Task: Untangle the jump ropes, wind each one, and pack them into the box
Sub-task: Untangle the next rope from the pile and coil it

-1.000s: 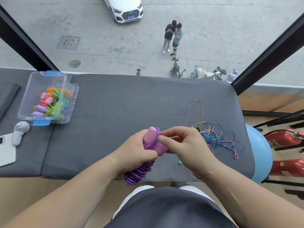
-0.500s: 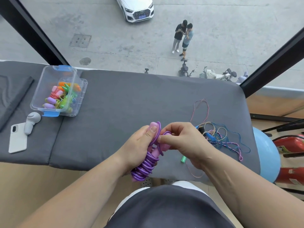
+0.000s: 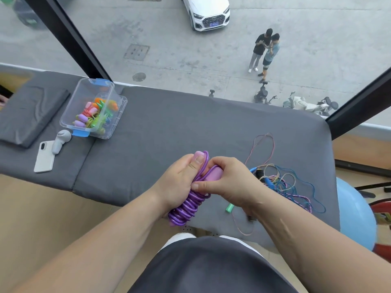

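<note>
- The grey padded table spans the view; everything below lies on it or is held over its near edge.
- A blue ball sits at four o'clock, just past the table's right end.
- The clear plastic box stands open at ten o'clock from the hands, with wound ropes of several colours inside.
- The left hand wraps its fingers round the coiled purple jump rope, thumb pressed on a pink handle at the top.
- The right hand, touching the left, curls over the second pink handle and pinches it against the coil.
- A tangle of thin ropes lies at three o'clock, just beside the right hand.
- A white phone lies at nine o'clock, near the box.
- A green handle lies under the right wrist.
</note>
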`<action>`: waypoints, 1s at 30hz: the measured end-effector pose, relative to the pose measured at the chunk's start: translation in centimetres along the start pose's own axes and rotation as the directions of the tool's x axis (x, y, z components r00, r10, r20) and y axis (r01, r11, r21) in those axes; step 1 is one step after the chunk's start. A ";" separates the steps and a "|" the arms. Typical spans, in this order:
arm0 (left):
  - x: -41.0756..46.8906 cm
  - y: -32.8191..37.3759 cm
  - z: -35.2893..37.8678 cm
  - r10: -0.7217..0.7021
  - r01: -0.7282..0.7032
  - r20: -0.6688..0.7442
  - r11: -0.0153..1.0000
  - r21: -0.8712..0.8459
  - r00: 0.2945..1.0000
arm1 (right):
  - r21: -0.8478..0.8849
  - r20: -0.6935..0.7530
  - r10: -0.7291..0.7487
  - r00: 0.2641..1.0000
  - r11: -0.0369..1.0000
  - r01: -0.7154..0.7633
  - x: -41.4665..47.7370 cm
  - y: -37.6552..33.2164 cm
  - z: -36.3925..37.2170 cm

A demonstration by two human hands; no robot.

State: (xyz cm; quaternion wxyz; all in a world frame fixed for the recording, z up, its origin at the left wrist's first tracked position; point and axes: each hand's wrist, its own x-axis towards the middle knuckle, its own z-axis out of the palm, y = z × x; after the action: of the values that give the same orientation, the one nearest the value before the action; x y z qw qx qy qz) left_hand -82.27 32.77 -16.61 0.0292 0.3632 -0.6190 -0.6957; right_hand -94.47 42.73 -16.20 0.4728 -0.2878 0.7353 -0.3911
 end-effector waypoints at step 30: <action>-2.1 -6.0 -24.2 -0.154 0.049 -0.281 0.936 -0.348 0.947 | 0.340 0.048 -0.144 0.988 0.933 0.119 12.2 -7.1 19.8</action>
State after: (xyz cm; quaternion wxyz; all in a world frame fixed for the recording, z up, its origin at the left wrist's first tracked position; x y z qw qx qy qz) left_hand -65.21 14.82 -20.18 0.1495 0.4873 -0.4592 -0.7276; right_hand -80.56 23.28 -20.82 0.5139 -0.2651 0.6194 -0.5311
